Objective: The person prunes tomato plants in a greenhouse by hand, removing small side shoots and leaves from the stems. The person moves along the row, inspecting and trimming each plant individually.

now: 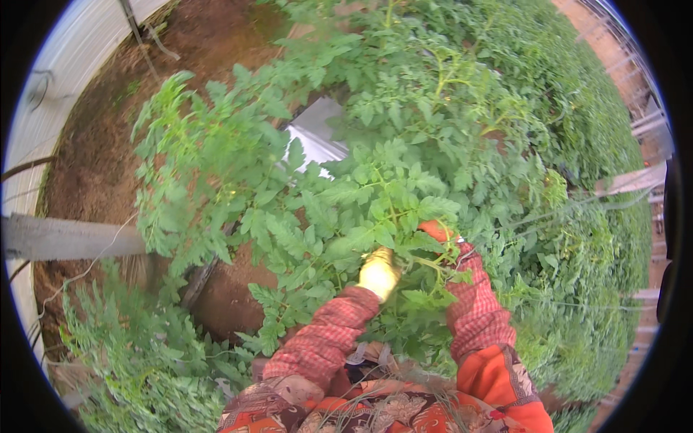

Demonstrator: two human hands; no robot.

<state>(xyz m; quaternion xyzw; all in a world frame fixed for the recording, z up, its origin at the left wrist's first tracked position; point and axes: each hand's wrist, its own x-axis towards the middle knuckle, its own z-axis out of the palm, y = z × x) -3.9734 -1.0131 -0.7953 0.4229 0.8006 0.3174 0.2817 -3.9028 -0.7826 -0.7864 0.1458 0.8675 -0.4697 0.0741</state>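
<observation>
My left hand (pixel 380 273), in a pale yellow glove, reaches among the leaves of a tomato plant (pixel 392 203). Leaves cover its fingers, so what they touch cannot be told. My right hand (pixel 437 231), in an orange glove, is up and to the right of it, beside the same plant's stems. Foliage partly hides its fingers too. Red checked sleeves (pixel 330 330) cover both forearms. Thin strands of twine (pixel 400 400) hang over the front of my patterned orange clothing.
Dense tomato rows (pixel 574 124) extend along the right. A reflective silver sheet (pixel 319 132) lies behind the near plants. A pale post (pixel 76 237) juts in from the left over bare brown soil (pixel 97 178), beside plastic sheeting (pixel 65 65). Thin wires cross at right.
</observation>
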